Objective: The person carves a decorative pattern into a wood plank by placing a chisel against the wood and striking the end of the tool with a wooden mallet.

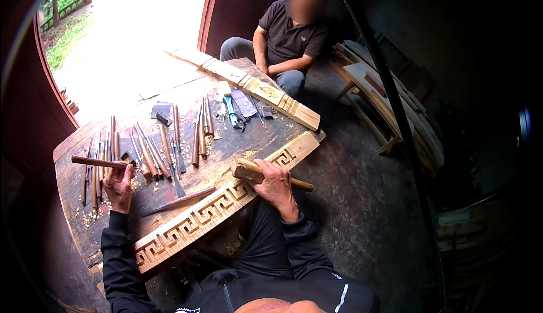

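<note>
My left hand (119,187) is closed around a wood-handled carving chisel (93,161), raised over the left side of the table, its handle pointing left. My right hand (275,186) grips a wooden mallet (247,170) above the carved board; the block-shaped head is on its left and the handle end sticks out to the right. Along the table's near edge lies a pale wooden board (198,217) cut with a stepped key pattern, partly hidden under the right hand and mallet. Beside the board rests a long wood-handled tool (175,203).
Several chisels (150,157) lie in rows across the worn wooden table (73,200) among shavings. A carved wooden post (243,80) crosses its far right side. Near it are a blue-handled brush (231,112) and a purple pad (244,104). Across the table sits a person (291,36). Planks (390,98) are stacked at right.
</note>
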Action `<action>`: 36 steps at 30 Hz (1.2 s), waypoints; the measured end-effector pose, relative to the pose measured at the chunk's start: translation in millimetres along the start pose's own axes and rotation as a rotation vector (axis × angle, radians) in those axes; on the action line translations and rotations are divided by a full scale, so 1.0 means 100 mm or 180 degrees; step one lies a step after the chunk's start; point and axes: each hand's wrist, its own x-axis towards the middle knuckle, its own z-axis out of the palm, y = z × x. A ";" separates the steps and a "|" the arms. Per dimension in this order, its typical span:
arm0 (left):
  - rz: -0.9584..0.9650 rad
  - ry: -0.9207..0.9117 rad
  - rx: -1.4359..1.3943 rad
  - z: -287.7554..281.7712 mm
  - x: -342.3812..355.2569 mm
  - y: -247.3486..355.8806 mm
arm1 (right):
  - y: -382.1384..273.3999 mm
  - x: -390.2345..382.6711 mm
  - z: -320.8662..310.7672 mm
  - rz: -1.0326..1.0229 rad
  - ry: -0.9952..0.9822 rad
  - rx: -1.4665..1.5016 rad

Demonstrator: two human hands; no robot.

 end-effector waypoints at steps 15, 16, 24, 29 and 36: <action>0.0016 -0.0023 0.0036 0.01 0.00 0.02 | -0.02 0.01 0.00 -0.0028 0.0092 0.0020; 0.0021 -0.0014 0.0022 0.00 0.01 0.01 | -0.03 0.01 -0.01 -0.0044 0.0107 0.0033; 0.0073 -0.0021 0.0166 -0.02 0.00 0.04 | -0.03 0.01 0.02 -0.0062 0.0173 0.0056; 0.0005 0.0016 0.0118 -0.01 0.00 0.04 | 0.00 0.00 0.04 -0.0043 0.0129 0.0040; -0.0057 -0.0071 0.0051 0.11 -0.03 0.09 | 0.06 -0.04 -0.03 -0.0026 0.0183 0.0038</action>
